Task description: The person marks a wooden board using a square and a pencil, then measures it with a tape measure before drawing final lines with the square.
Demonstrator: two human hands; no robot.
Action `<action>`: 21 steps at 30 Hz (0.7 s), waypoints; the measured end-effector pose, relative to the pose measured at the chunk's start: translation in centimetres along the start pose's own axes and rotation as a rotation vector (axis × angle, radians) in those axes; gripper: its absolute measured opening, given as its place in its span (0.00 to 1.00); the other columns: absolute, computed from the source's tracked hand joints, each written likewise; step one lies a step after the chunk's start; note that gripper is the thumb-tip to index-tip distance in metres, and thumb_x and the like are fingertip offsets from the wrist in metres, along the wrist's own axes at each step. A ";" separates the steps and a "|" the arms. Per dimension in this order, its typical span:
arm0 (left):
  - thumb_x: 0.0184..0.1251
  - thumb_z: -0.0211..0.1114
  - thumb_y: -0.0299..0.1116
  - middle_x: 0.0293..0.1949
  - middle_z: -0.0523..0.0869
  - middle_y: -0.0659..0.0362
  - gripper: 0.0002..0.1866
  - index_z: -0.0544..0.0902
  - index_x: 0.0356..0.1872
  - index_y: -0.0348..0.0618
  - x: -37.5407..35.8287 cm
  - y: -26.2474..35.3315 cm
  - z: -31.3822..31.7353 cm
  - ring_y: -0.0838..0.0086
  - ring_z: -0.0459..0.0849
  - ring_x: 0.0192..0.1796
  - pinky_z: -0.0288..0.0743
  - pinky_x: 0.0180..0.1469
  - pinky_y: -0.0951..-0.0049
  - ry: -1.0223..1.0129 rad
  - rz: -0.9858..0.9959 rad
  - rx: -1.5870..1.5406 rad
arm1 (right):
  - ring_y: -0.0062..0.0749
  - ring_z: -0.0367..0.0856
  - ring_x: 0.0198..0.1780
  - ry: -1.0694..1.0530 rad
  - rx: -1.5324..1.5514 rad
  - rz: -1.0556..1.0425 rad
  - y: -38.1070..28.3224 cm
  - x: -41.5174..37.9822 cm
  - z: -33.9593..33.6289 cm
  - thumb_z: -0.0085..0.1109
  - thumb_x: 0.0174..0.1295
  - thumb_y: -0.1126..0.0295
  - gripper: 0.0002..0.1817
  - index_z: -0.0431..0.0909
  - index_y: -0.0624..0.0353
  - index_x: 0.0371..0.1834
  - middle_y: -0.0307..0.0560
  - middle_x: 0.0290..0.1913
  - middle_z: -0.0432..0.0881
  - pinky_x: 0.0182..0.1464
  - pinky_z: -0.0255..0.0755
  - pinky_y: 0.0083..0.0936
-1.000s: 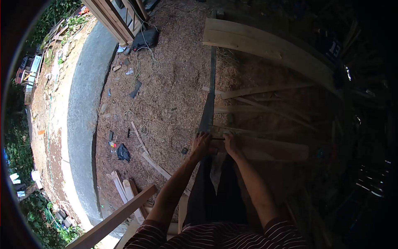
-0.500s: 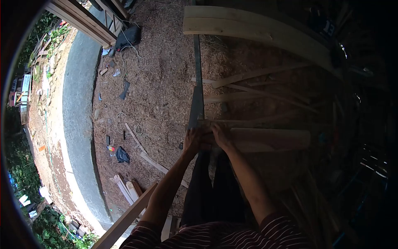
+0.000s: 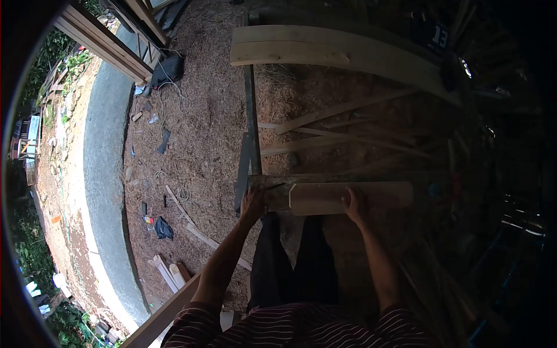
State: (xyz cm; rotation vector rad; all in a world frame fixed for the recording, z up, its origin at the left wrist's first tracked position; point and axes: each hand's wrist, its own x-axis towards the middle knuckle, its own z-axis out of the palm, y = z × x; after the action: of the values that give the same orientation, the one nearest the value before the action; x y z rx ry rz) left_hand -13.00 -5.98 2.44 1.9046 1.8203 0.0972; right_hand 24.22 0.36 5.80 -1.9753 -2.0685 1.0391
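Sawdust (image 3: 203, 133) covered the ground beside a sunlit concrete strip (image 3: 104, 174); the right side lay dark, perhaps shed-shaded.

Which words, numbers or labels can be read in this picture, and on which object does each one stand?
"13": white digits on a dark blue object at the top right, behind the long pale boards. What that object is cannot be told in the shadow.
The small colourful packet on the sawdust at the left may carry print, but it is too small to read.
No text shows on the plank under the hands.
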 end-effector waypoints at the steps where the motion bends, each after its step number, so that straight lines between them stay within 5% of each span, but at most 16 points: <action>1: 0.46 0.73 0.38 0.60 0.72 0.52 0.36 0.72 0.60 0.44 0.1 0.9 0.4 0.56 0.69 0.62 0.64 0.64 0.57 -0.002 -0.005 0.002 | 0.52 0.66 0.67 -0.005 0.002 -0.002 1.5 -0.3 -0.8 0.59 0.65 0.60 0.29 0.66 0.57 0.67 0.57 0.65 0.70 0.65 0.65 0.44; 3: 0.46 0.74 0.40 0.65 0.68 0.48 0.42 0.67 0.66 0.43 0.8 2.9 0.2 0.53 0.65 0.68 0.60 0.68 0.54 0.038 0.061 -0.150 | 0.53 0.50 0.76 -0.165 -0.298 -0.154 3.3 -0.2 -2.5 0.65 0.59 0.59 0.44 0.51 0.47 0.76 0.55 0.76 0.49 0.72 0.57 0.47; 7: 0.46 0.75 0.46 0.70 0.61 0.44 0.50 0.60 0.70 0.39 1.1 9.2 -1.1 0.51 0.58 0.73 0.55 0.72 0.52 -0.021 0.208 -0.069 | 0.58 0.39 0.77 -0.282 -0.247 -0.262 4.0 -0.7 -6.1 0.70 0.53 0.57 0.51 0.47 0.41 0.77 0.54 0.78 0.38 0.73 0.50 0.55; 9: 0.42 0.76 0.52 0.73 0.54 0.42 0.58 0.53 0.72 0.35 1.7 11.9 -1.3 0.50 0.54 0.75 0.52 0.74 0.53 -0.126 0.153 0.175 | 0.60 0.38 0.78 -0.308 -0.590 -0.333 4.4 -0.5 -7.4 0.71 0.52 0.57 0.54 0.42 0.37 0.78 0.54 0.79 0.35 0.73 0.46 0.61; 13: 0.34 0.79 0.56 0.71 0.57 0.42 0.66 0.51 0.73 0.33 3.0 13.5 2.4 0.51 0.57 0.73 0.54 0.73 0.56 -0.167 0.136 0.434 | 0.60 0.40 0.77 -0.215 -0.799 -0.433 8.6 1.3 -4.8 0.71 0.51 0.59 0.56 0.40 0.35 0.79 0.57 0.78 0.39 0.72 0.45 0.64; 16: 0.28 0.82 0.51 0.68 0.62 0.42 0.66 0.53 0.71 0.33 3.4 13.5 2.9 0.51 0.61 0.71 0.59 0.71 0.58 -0.055 0.053 0.322 | 0.59 0.42 0.77 -0.250 -0.833 -0.468 8.6 1.9 -5.4 0.71 0.49 0.59 0.57 0.39 0.34 0.79 0.60 0.77 0.43 0.72 0.46 0.61; 19: 0.22 0.85 0.37 0.63 0.66 0.44 0.61 0.60 0.66 0.33 2.8 14.5 0.6 0.51 0.68 0.66 0.68 0.66 0.58 -0.214 0.036 0.148 | 0.59 0.44 0.77 -0.416 -0.783 -0.483 7.5 1.8 -7.6 0.74 0.45 0.58 0.62 0.35 0.36 0.79 0.63 0.76 0.47 0.72 0.47 0.61; 21: 0.20 0.85 0.38 0.63 0.67 0.44 0.62 0.60 0.67 0.34 2.2 14.6 0.2 0.50 0.69 0.65 0.68 0.66 0.57 -0.244 0.040 0.100 | 0.59 0.44 0.77 -0.530 -0.779 -0.483 8.2 2.2 -8.2 0.77 0.40 0.57 0.67 0.33 0.32 0.78 0.63 0.76 0.46 0.71 0.50 0.62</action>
State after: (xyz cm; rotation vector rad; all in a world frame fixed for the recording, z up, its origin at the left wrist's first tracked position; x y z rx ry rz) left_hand 0.70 -3.65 7.44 1.9270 1.6509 -0.2079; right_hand 35.07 5.05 6.92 -1.3084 -3.4128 0.7596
